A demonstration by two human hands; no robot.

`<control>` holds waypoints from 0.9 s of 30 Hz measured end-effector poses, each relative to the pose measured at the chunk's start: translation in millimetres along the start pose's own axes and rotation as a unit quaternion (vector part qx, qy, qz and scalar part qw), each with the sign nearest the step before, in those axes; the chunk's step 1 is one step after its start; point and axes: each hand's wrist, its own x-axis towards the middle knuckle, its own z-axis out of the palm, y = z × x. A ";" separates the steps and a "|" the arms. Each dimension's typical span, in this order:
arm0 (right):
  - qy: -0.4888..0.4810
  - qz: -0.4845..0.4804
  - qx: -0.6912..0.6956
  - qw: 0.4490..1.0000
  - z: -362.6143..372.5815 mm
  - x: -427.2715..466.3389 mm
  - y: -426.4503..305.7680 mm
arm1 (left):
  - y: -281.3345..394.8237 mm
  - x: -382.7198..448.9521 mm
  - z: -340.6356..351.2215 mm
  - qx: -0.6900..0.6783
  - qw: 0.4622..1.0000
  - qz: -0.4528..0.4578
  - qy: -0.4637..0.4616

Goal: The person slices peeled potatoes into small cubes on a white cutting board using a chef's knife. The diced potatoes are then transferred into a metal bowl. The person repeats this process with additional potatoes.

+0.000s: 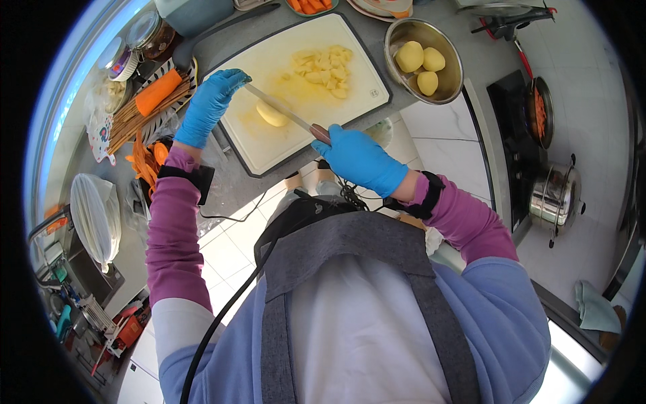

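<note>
My right hand [361, 159], in a blue glove, grips the brown handle of a kitchen knife [282, 108]. The blade slants up and left above a white cutting board [328, 118] with a dark rim. My left hand [209, 103], also gloved in blue, has its fingers bunched at the blade's tip. Whether they pinch the steel or only touch it is unclear. A peeled potato piece [271, 114] lies by the blade, partly behind it. Farther back on the board is a pile of cut potato chunks [323, 68], with wet yellow smears around it.
Right of the board stands a steel bowl [449, 83] with three peeled potatoes [410, 56]. At left are a carrot [158, 92] on a bundle of thin sticks [123, 129], orange peelings [144, 164] and glass jars [146, 35]. A frying pan [547, 113] and a steel pot [555, 197] are far right.
</note>
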 end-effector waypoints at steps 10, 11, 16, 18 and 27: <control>-0.023 0.038 0.013 0.999 20.9 15.6 10.8 | -15.9 -5.2 11.8 0.032 0.999 -0.002 -0.021; -0.020 0.042 0.017 0.999 26.1 16.8 15.4 | -14.8 -5.1 11.7 0.036 0.999 -0.003 -0.024; 0.003 0.053 0.029 0.998 61.9 18.8 33.8 | -1.9 -4.6 12.8 0.041 0.999 -0.012 -0.006; 0.009 0.046 0.036 0.998 68.5 19.2 41.6 | 7.0 -3.7 18.6 -0.019 0.996 -0.085 0.002; 0.007 0.077 0.104 0.992 65.0 25.1 51.6 | 61.1 -46.6 75.1 0.132 0.988 -0.070 0.046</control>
